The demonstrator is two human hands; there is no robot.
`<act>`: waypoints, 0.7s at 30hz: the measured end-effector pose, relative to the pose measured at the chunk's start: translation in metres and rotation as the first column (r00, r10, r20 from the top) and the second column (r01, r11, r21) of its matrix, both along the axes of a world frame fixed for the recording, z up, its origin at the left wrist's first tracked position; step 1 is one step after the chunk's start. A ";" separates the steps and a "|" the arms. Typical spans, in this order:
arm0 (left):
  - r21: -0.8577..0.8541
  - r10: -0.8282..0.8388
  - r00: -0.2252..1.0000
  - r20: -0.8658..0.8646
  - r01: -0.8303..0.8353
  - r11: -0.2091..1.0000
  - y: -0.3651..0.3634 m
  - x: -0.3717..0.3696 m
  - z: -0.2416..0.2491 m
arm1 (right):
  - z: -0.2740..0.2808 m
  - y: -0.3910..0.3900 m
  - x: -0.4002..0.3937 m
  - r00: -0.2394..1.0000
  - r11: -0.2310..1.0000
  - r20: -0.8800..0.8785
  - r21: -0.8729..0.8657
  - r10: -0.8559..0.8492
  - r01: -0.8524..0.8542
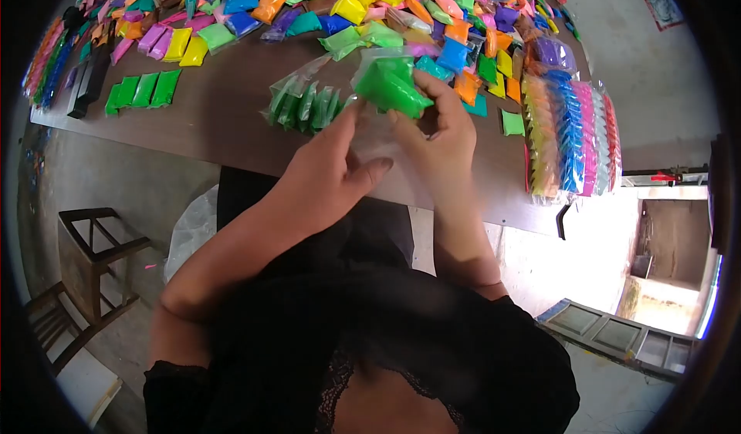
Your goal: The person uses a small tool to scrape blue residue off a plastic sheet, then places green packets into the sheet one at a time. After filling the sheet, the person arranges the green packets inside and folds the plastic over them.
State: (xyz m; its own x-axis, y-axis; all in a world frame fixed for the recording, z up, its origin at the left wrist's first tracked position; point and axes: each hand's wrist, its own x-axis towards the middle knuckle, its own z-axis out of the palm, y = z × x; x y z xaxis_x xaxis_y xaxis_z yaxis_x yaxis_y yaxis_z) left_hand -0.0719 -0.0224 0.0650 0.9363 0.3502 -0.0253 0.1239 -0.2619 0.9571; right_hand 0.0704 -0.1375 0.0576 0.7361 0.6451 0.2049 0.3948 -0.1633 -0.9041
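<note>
Both my hands are raised over the table's front edge around a clear plastic bag. My right hand point(440, 121) pinches a bright green packet point(390, 85) at the mouth of the bag. My left hand point(332, 164) has its fingers closed at the bag's left side, its thumb lying across the clear plastic. Left of the hands, a clear bag holding several green packets point(305, 108) rests on the table. Farther left lies a row of several green packets point(147, 91). A single green packet point(512, 123) lies to the right of my right hand.
A large heap of many-coloured packets point(347, 8) covers the back of the brown table point(231, 137). At the right end stand bagged rows of coloured packets point(571, 137). Black bars point(91, 79) lie at the left. Wooden chairs point(96, 268) stand on the floor at lower left.
</note>
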 end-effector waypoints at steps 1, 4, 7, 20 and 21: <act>-0.002 0.004 1.000 -0.001 -0.004 1.000 0.001 0.002 -0.002 | -0.007 0.003 -0.010 0.992 0.993 0.113 0.109 -0.046 0.033; -0.234 0.028 0.960 0.278 0.039 0.971 0.000 0.012 -0.013 | -0.027 0.005 -0.017 0.901 0.975 0.424 0.221 -0.090 -0.006; -0.392 0.062 0.929 0.365 0.093 0.915 -0.007 0.013 -0.011 | -0.023 -0.003 -0.030 0.779 0.981 0.627 0.154 -0.002 -0.122; 0.146 -0.170 0.937 0.304 0.131 0.981 -0.016 -0.001 -0.033 | 0.025 -0.037 -0.009 0.926 0.918 -0.078 -0.123 0.369 -0.377; 0.204 -0.201 0.934 0.297 0.143 0.968 -0.014 -0.002 -0.030 | 0.025 -0.035 -0.014 0.924 0.920 0.065 -0.140 0.377 -0.366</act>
